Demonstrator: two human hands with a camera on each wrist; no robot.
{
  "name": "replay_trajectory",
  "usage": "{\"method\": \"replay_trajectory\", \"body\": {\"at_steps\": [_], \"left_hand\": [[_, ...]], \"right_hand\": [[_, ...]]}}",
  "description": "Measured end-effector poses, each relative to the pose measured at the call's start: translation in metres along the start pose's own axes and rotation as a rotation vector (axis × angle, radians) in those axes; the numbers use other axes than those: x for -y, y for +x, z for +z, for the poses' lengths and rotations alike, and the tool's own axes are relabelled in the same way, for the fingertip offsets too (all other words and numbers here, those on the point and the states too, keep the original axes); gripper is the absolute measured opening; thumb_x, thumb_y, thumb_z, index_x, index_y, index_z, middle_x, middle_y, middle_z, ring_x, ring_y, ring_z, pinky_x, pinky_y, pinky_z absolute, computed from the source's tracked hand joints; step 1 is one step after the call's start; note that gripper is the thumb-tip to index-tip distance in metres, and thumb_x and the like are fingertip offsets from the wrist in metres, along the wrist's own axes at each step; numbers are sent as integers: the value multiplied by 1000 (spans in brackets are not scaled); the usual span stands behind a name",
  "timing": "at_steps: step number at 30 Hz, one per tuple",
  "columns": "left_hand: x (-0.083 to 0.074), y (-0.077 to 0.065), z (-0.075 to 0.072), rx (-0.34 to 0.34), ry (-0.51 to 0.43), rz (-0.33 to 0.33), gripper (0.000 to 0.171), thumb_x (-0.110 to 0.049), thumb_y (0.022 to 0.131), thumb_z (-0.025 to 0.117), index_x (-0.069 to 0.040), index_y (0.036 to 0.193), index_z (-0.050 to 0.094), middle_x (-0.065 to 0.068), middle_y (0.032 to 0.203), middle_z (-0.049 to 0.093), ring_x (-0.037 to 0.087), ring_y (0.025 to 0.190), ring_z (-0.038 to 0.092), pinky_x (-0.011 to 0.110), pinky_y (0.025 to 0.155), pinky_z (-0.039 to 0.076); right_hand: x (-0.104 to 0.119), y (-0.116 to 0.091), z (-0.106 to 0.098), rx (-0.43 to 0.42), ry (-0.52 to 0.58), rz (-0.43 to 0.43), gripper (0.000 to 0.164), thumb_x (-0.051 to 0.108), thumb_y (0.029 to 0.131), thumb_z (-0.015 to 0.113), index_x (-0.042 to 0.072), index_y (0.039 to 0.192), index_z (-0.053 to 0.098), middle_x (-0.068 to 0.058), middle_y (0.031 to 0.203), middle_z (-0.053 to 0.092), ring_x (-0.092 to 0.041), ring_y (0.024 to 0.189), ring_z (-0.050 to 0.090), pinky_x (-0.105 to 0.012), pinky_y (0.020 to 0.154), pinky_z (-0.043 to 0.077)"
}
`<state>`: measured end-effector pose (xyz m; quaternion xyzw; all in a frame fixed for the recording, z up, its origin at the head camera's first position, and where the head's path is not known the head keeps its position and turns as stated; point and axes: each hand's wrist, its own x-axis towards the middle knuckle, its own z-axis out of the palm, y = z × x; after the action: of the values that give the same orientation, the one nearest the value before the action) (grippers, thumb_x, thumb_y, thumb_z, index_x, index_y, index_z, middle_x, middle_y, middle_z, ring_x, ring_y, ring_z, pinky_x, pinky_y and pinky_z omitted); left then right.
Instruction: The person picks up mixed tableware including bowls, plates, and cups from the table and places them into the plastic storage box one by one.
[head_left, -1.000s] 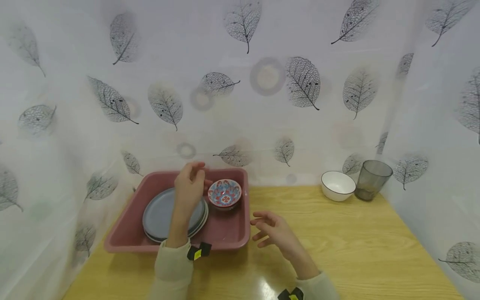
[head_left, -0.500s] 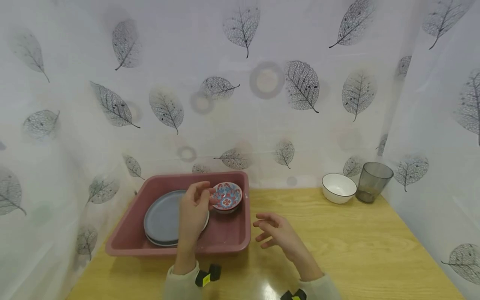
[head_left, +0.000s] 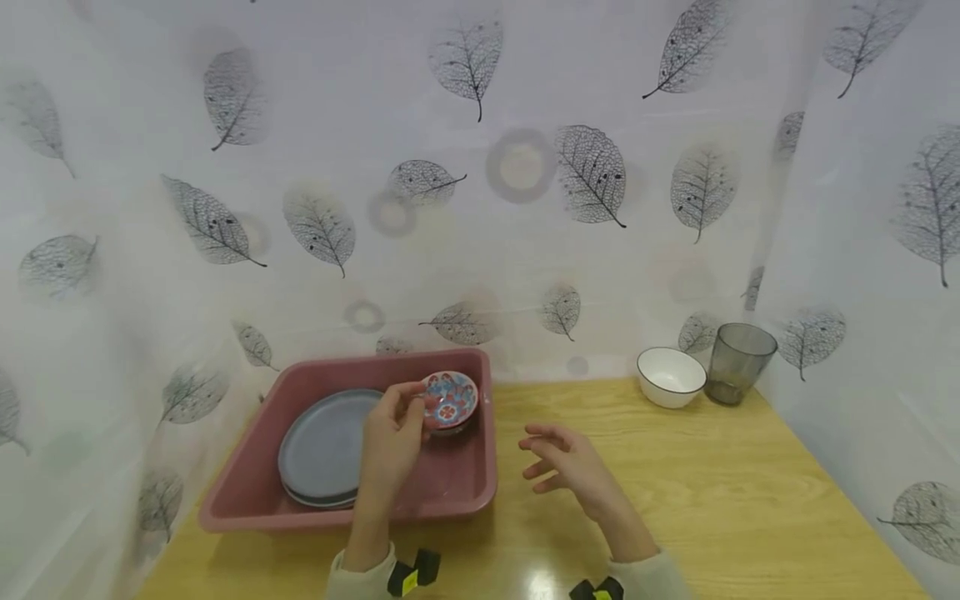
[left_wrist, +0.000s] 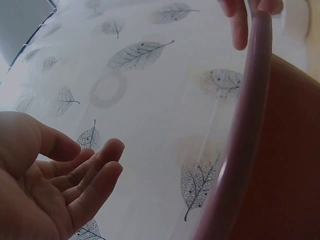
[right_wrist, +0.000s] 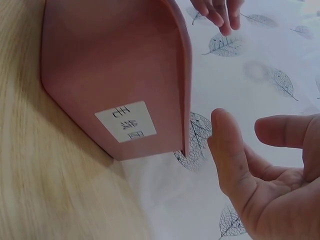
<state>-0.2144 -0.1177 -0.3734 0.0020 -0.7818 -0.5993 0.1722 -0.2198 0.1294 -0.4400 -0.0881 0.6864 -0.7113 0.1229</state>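
Over the pink basin (head_left: pixel 225 492) hovers my left hand (head_left: pixel 392 442), its fingers loosely bent and nothing between them. In the head view its fingertips overlap the near-left edge of a small bowl (head_left: pixel 452 398) with a red and blue pattern. Part of a stack of plates, topped by a grey-blue plate (head_left: pixel 326 446), is hidden behind that hand. The left wrist view shows the palm (left_wrist: pixel 35 200) beside the basin's rim (left_wrist: pixel 250 90). To the right of the basin, my right hand (head_left: pixel 573 471) hangs above the table with fingers relaxed, holding nothing.
A white bowl (head_left: pixel 670 379) with a dark rim stands at the table's back right, beside a grey see-through tumbler (head_left: pixel 738 367). A leaf-print curtain (head_left: pixel 517 250) encloses the back and sides of the wooden table (head_left: pixel 712 500). A white label (right_wrist: pixel 126 122) marks the basin's outside.
My left hand has come down and slightly right toward the patterned bowl. The right hand has barely moved, and the head view has shifted a little.
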Motion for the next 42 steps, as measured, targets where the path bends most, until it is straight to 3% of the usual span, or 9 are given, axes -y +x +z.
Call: {"method": "replay_trajectory", "body": {"at_steps": [8, 19, 29, 35, 42], "left_hand": [[-1, -2, 0, 11, 20, 17, 21, -4, 99, 52, -3, 116, 65, 14, 99, 73, 25, 72, 70, 29, 59, 56], [-2, -1, -2, 8, 32, 14, 20, -3, 98, 52, -3, 113, 66, 14, 97, 73, 15, 68, 68, 24, 58, 54], [-3, -3, -2, 15, 37, 17, 20, -3, 99, 52, -2, 113, 66, 14, 96, 73, 15, 68, 68, 25, 58, 54], [-4, -4, -2, 25, 48, 15, 20, -3, 99, 52, -2, 113, 66, 18, 99, 72, 13, 68, 68, 24, 59, 54], [-5, -5, -1, 45, 58, 15, 21, -6, 100, 51, -5, 115, 65, 18, 100, 72, 18, 71, 69, 29, 62, 57]], "right_hand": [[3, -1, -22, -133, 14, 22, 43, 10, 102, 50, -4, 142, 43, -26, 141, 47, -24, 91, 69, -34, 74, 60], [4, -8, -80, -336, 171, 109, 66, 11, 104, 40, 3, 158, 2, -27, 161, 8, -4, 88, 66, -26, 81, 57], [-16, -21, -128, -414, 365, 259, 88, 16, 104, 40, 22, 149, -36, -14, 160, -27, -6, 94, 67, -31, 97, 52], [-30, -24, -149, -406, 401, 292, 93, 14, 104, 40, 24, 143, -44, -12, 155, -39, -9, 93, 69, -29, 98, 50], [-42, -23, -163, -418, 374, 293, 99, 13, 104, 44, 26, 139, -47, 0, 154, -43, -9, 91, 69, -27, 95, 52]]}}
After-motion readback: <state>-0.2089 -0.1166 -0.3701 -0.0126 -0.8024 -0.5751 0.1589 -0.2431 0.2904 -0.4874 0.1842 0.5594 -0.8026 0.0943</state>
